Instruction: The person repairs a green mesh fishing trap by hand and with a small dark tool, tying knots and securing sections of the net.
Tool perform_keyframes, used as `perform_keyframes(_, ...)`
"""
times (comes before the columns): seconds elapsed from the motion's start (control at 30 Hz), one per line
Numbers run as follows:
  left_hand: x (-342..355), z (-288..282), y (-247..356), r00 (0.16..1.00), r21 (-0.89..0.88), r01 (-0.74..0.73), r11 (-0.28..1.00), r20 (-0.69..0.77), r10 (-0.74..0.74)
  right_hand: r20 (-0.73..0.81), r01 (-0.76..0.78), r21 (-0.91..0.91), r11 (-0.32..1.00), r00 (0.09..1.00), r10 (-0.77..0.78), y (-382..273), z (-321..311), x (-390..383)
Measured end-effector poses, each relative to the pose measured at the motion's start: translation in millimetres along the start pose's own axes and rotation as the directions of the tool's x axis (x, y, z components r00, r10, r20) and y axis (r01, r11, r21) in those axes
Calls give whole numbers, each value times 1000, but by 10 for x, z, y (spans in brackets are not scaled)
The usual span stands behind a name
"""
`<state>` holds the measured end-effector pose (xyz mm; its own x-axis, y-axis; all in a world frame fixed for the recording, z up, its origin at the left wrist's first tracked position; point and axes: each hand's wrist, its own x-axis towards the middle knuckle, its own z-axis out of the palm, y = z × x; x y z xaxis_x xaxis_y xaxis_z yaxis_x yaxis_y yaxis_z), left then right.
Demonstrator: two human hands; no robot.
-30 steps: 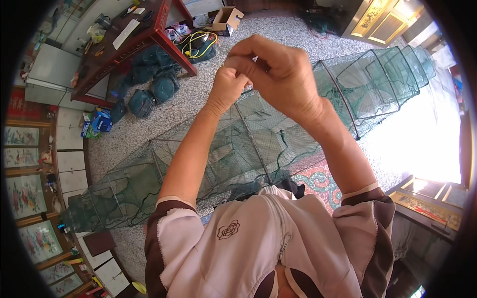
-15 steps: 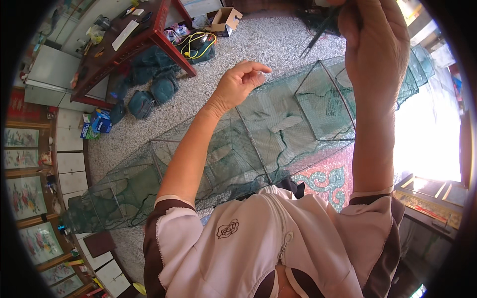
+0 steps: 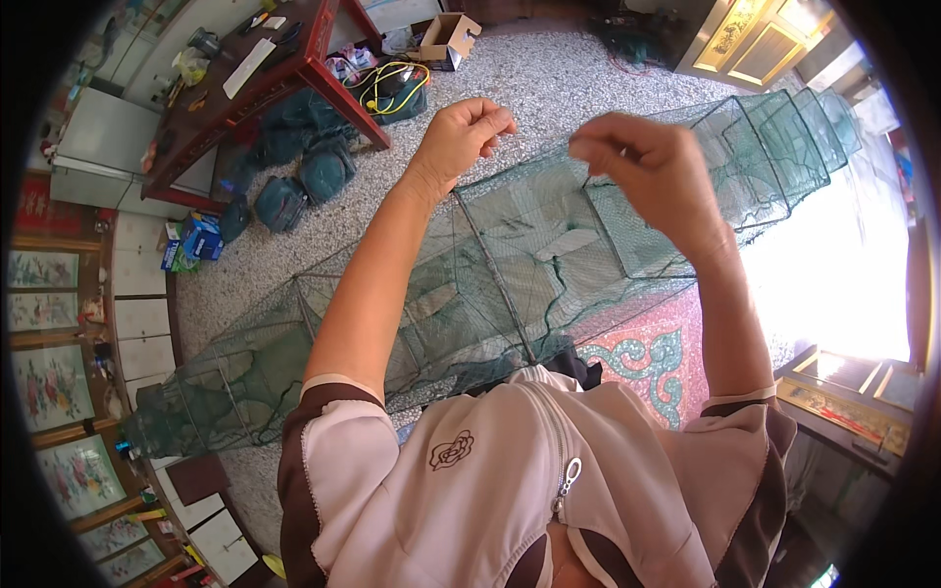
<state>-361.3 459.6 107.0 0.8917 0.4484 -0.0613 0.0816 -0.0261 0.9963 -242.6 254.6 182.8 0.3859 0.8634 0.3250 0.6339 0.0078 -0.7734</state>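
Note:
A long green mesh net trap (image 3: pixel 549 235), held out by thin rectangular frames, stretches across in front of me from the lower left to the upper right. My left hand (image 3: pixel 459 145) is raised at its far edge, with thumb and curled fingers pinched together. Whatever the left fingertips hold, if anything, is too fine to see. Opposite it, over the netting, my right hand (image 3: pixel 652 176) is also closed in a pinch, slightly blurred. Its fingertips point toward the left hand, a gap lies between the two, and anything in its grip is hidden.
Far left stands a dark red table (image 3: pixel 314 73) with small items on it. Folded green net bundles (image 3: pixel 294 191) and a yellow cord (image 3: pixel 397 88) lie by its legs. An open cardboard box (image 3: pixel 448 41) sits behind. Drawer cabinets (image 3: pixel 137 274) line the left; wooden door panels (image 3: pixel 750 44) stand far right.
My right hand has come down and left from the upper right, close to the camera. The dark pointed tool seen by it is out of sight. My left hand has shifted slightly left and upward.

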Motion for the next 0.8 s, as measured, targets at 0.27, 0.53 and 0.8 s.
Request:
perform_keyframes(0.27, 13, 48, -5, 982, -89, 159, 983, -84, -167, 123, -187, -400, 897, 959, 255, 391, 371, -170)
perform_keyframes(0.53, -51, 69, -65, 977, -141, 168, 976, -105, -184, 69, -255, -395, 882, 950, 305, 506, 545, -176)
perform_keyframes(0.8, -21, 120, -176, 983, -19, 174, 984, -49, -175, -20, -273, -307, 912, 959, 281, 586, 722, -109)
